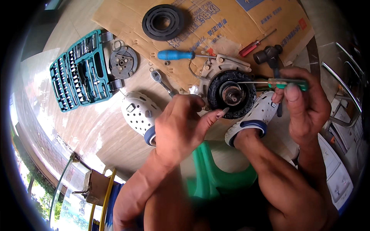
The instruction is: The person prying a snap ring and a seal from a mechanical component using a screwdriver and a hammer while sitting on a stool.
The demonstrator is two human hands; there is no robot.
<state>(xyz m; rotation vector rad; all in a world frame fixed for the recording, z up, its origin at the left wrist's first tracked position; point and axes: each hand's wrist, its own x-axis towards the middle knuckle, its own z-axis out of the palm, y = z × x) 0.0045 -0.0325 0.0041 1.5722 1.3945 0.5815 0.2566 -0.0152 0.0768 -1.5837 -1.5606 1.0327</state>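
Observation:
My right hand [304,100] is closed round the green handle of a screwdriver [288,83]. The blade runs left into a machine part [233,66], a light metal body with a greasy black round recess [216,104] and a shaft [233,95] in its middle. The blade's tip is beside the ring round that shaft. At the recess's lower left is my left hand [179,123], its thumb and forefinger apart and nothing visible between them. The thumb tip is at the recess's rim. My shoe [252,115] stands against the part's lower right side.
Cardboard [131,15] lies under a black pulley [163,22], a blue screwdriver [175,55], a red screwdriver [256,44] and a hammer [269,56]. Farther left are a round metal plate [123,62], a ratchet [162,81] and a teal socket set [81,71]. A green stool [210,169] is below me.

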